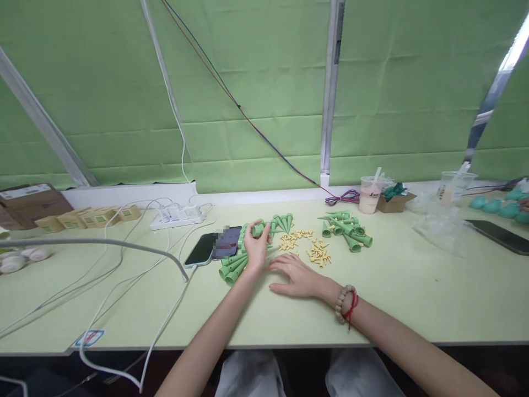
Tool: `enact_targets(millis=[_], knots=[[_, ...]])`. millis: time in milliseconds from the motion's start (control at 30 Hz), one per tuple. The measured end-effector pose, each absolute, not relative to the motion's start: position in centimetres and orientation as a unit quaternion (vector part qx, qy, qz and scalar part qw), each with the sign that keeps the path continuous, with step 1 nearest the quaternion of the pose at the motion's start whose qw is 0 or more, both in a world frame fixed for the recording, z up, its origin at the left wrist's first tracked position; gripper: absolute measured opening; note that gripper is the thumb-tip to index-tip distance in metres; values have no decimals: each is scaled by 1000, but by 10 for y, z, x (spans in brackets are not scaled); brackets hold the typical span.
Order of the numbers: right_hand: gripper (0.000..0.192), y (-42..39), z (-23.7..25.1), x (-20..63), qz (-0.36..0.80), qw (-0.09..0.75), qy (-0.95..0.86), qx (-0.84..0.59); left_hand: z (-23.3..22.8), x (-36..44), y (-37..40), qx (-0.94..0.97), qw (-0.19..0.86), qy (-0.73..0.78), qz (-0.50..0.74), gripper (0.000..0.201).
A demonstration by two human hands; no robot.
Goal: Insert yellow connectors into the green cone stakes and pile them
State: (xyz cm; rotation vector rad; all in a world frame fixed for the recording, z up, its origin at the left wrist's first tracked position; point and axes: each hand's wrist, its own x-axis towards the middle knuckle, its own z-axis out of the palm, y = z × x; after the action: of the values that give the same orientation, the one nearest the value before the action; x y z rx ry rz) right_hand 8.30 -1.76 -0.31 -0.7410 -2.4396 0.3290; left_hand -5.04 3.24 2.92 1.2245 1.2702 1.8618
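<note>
Left hand (pixel 256 248) is closed around one green plastic cone (pixel 261 228), held above the pale green table (pixel 413 292) just beside the stacked green cones (pixel 232 267) lying near the two phones (pixel 215 245). Right hand (pixel 294 274) rests flat on the table, fingers spread and holding nothing, just short of the scattered small yellow plastic pieces (pixel 308 247). A second loose heap of green cones (pixel 346 227) lies beyond. Judgement: work is partway, since both cones and yellow pieces remain loose; whether the held cone already carries a yellow piece cannot be told at this distance.
</note>
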Motion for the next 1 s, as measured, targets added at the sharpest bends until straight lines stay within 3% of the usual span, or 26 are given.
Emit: enact_targets(millis=[233, 400, 467, 633, 867, 1000], knots=[[21, 14, -6, 106, 34, 310, -828, -465, 28, -46, 32, 467, 333, 475, 668, 32], [54, 24, -6, 123, -35, 293, -711, -638, 31, -44, 26, 488, 343, 485, 640, 35], [57, 26, -6, 129, -14, 255, -693, -674, 30, -43, 25, 491, 355, 489, 628, 37], [37, 29, -5, 135, 44, 222, -705, -673, 23, -44, 28, 491, 374, 497, 610, 45], [33, 36, -9, 139, 59, 274, -732, -621, 19, -42, 32, 461, 401, 507, 608, 71], [31, 44, -18, 144, 105, 337, -719, -599, 21, -42, 30, 436, 430, 506, 607, 70]])
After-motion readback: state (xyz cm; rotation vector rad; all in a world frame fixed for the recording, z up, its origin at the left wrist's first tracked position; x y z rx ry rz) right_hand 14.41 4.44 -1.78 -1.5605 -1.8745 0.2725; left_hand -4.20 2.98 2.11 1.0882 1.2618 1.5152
